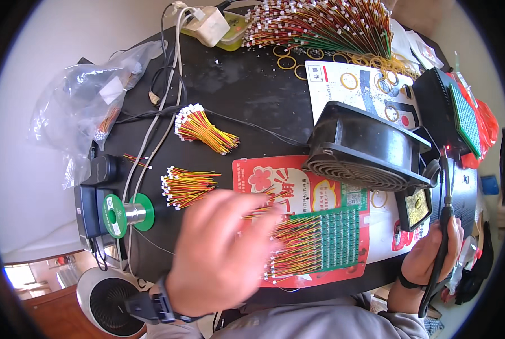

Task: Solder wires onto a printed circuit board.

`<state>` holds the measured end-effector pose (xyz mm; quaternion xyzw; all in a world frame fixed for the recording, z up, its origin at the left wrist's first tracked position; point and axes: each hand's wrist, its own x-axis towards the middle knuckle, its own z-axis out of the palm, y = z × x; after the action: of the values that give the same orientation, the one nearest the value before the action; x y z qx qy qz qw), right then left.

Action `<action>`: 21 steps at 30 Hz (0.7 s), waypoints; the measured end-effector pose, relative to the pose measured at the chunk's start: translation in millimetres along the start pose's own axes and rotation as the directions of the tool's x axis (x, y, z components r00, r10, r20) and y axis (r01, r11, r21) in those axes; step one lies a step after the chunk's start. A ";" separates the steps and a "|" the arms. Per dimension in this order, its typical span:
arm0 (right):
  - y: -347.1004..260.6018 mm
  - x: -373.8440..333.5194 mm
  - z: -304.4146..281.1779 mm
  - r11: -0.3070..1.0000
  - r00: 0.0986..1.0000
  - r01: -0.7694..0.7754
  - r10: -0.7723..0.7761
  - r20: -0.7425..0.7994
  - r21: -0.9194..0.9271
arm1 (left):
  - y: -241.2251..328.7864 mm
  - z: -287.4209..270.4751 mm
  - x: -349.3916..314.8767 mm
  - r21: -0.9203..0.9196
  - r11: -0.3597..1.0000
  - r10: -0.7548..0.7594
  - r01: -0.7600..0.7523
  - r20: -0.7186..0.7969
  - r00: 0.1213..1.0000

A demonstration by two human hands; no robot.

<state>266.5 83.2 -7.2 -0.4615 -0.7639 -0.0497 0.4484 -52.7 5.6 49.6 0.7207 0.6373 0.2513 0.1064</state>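
My right hand (433,248) grips a soldering iron (445,217) by its dark handle, the metal tip pointing up beside the black box. My left hand (224,254), smeared by motion, hovers over the left edge of a green circuit board panel (340,237). Short red, yellow and black wires (292,246) stick out in rows from the panel's left side. A few more wires show by the left fingertips; whether they are held I cannot tell. The panel lies on a red printed card (244,169). Beyond my left hand lies a loose pile of wires (187,186) with white connectors.
A black fan (371,147) stands behind the panel, next to a soldering sponge holder (416,209). A solder spool (129,214) stands at left. A wire bundle (204,130), a plastic bag (83,107), cables, rubber bands (348,81) and a large wire heap (320,28) lie farther back.
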 end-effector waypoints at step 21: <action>-2.4 -2.3 0.1 0.995 0.998 0.008 -0.002 -0.057 0.101 | -34.5 9.8 3.1 0.017 0.991 -0.137 0.136 0.115 0.984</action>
<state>265.1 80.4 -8.1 -0.4348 -0.7535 -0.0253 0.4925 -77.4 15.9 25.7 0.6892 0.6791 0.1981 0.1568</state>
